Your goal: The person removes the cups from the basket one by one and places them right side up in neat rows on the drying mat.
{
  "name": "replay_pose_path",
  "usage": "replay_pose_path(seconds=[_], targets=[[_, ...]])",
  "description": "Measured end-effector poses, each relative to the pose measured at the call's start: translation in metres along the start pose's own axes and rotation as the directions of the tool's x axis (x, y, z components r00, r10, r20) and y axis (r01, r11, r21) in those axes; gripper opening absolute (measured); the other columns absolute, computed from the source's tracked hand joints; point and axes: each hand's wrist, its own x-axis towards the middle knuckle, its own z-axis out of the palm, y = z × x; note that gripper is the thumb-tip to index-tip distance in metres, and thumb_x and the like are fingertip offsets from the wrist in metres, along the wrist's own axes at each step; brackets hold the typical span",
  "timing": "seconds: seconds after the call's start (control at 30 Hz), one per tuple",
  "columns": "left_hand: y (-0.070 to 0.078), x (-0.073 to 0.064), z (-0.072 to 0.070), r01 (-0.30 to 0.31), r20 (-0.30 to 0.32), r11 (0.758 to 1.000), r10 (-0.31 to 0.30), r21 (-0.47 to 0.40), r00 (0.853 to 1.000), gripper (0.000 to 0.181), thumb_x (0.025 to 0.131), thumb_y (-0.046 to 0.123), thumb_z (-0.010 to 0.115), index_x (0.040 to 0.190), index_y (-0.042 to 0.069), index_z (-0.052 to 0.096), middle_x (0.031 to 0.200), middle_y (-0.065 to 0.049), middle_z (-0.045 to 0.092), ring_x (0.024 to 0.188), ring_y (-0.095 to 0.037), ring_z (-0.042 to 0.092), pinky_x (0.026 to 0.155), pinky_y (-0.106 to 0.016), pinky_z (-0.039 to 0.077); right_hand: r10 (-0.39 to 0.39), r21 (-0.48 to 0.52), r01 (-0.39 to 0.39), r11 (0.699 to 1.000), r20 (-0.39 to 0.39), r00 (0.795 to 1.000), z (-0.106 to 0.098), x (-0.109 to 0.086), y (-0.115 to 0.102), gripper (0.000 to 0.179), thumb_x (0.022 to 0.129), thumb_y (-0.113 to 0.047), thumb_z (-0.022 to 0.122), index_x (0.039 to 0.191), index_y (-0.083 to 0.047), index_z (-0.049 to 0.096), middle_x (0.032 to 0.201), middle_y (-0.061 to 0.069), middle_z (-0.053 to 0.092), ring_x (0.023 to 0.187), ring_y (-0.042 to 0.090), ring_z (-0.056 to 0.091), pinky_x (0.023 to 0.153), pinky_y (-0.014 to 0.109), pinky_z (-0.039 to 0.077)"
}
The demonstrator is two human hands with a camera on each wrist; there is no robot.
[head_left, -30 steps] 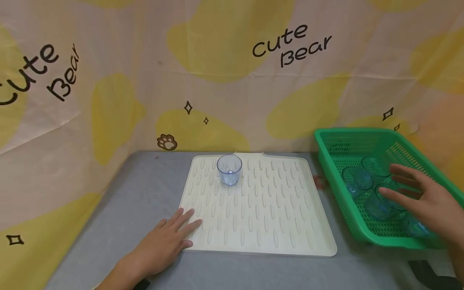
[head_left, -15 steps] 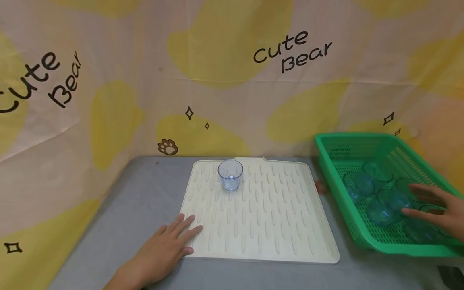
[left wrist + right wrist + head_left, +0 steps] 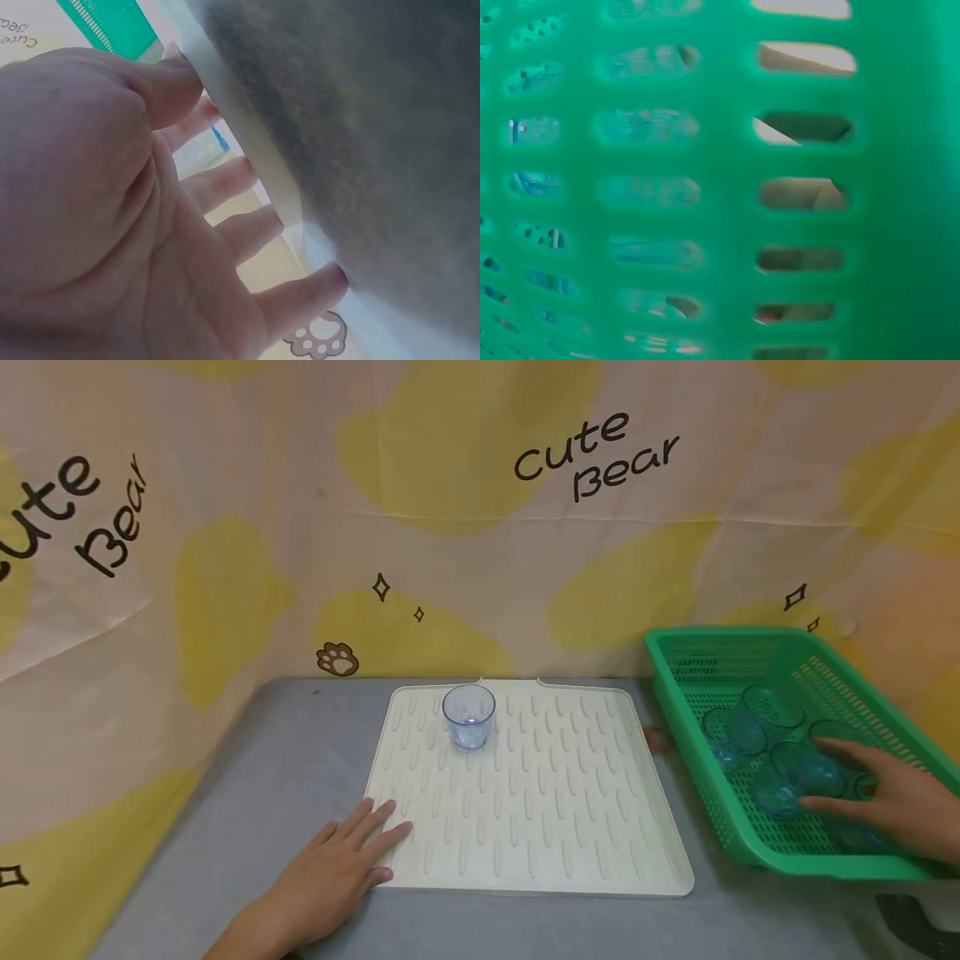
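My left hand [image 3: 330,877] lies with spread fingers on the left front edge of a white ribbed draining mat [image 3: 540,827]. In the left wrist view the fingertips [image 3: 334,277] touch the mat's edge. A clear bluish drinking glass [image 3: 470,718] stands upright near the mat's back left. To the right, my right hand [image 3: 892,797] reaches into a green basket [image 3: 738,835], thumb and fingers apart beside a drinking glass [image 3: 780,789]. Whether they touch it cannot be told. In the right wrist view, the slotted basket wall [image 3: 727,225] hides the hand.
Several more glasses, among them a glass [image 3: 727,739] at the left, lie in the basket close together. A patterned cloth [image 3: 450,552] hangs behind the grey table [image 3: 300,760]. A dark object [image 3: 911,927] shows at the lower right, in front of the basket.
My right hand has moved right and lower into the basket, then slightly back left among the glasses. The left hand stays on the mat, and the glass there has not moved.
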Motion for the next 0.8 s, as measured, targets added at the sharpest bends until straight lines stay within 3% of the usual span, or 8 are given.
replay_pose_path(seconds=[0.17, 0.2, 0.53, 0.63, 0.8], targets=[[-0.0003, -0.0009, 0.0014, 0.001, 0.001, 1.0, -0.001, -0.005, 1.0, 0.052, 0.098, 0.037, 0.059, 0.148, 0.03, 0.047, 0.158, -0.002, 0.041, 0.147, -0.033, 0.037, 0.104, -0.063, 0.041, -0.007, -0.067, 0.006, 0.998, -0.008, 1.0, 0.0061, 0.005, 0.0023, 0.105, 0.082, -0.048, 0.079, 0.147, 0.016, 0.027, 0.137, 0.051, 0.031, 0.112, 0.067, 0.04, 0.08, 0.072, 0.041], [-0.0003, -0.0009, 0.0016, -0.001, 0.002, 1.0, 0.001, -0.004, 1.0, 0.052, 0.098, 0.037, 0.059, 0.148, 0.029, 0.047, 0.158, -0.003, 0.041, 0.147, -0.033, 0.037, 0.104, -0.063, 0.041, -0.004, -0.071, 0.004, 0.997, -0.009, 1.0, 0.0074, 0.0052, 0.0026, 0.106, 0.08, -0.048, 0.08, 0.147, 0.016, 0.027, 0.137, 0.051, 0.031, 0.115, 0.07, 0.034, 0.082, 0.074, 0.038], [0.0001, 0.0008, 0.0017, 0.004, 0.014, 1.0, -0.004, -0.024, 1.0, 0.053, 0.099, 0.036, 0.058, 0.15, 0.028, 0.045, 0.16, -0.004, 0.039, 0.148, -0.034, 0.034, 0.105, -0.064, 0.039, -0.062, -0.107, 0.054, 0.993, -0.068, 0.996, 0.0075, 0.0061, 0.0041, 0.099, 0.072, -0.038, 0.088, 0.135, 0.021, 0.04, 0.13, 0.052, 0.036, 0.113, 0.067, 0.035, 0.088, 0.075, 0.033], [0.0005, 0.0008, 0.0008, 0.012, 0.027, 1.0, -0.012, -0.029, 1.0, 0.053, 0.099, 0.035, 0.058, 0.15, 0.029, 0.045, 0.16, -0.003, 0.038, 0.149, -0.034, 0.033, 0.105, -0.065, 0.039, -0.048, -0.127, 0.033, 0.991, -0.114, 0.992, 0.0071, 0.0047, 0.0026, 0.097, 0.067, -0.041, 0.09, 0.13, 0.018, 0.046, 0.129, 0.049, 0.038, 0.113, 0.065, 0.036, 0.086, 0.075, 0.034], [0.0011, -0.0006, 0.001, 0.017, 0.027, 0.999, -0.016, -0.029, 0.999, 0.053, 0.099, 0.035, 0.058, 0.15, 0.029, 0.045, 0.16, -0.003, 0.038, 0.149, -0.034, 0.032, 0.105, -0.065, 0.038, -0.006, -0.118, -0.012, 0.993, -0.15, 0.989, 0.005, 0.0025, -0.0008, 0.098, 0.068, -0.046, 0.089, 0.131, 0.014, 0.043, 0.13, 0.047, 0.037, 0.111, 0.063, 0.037, 0.081, 0.075, 0.036]])
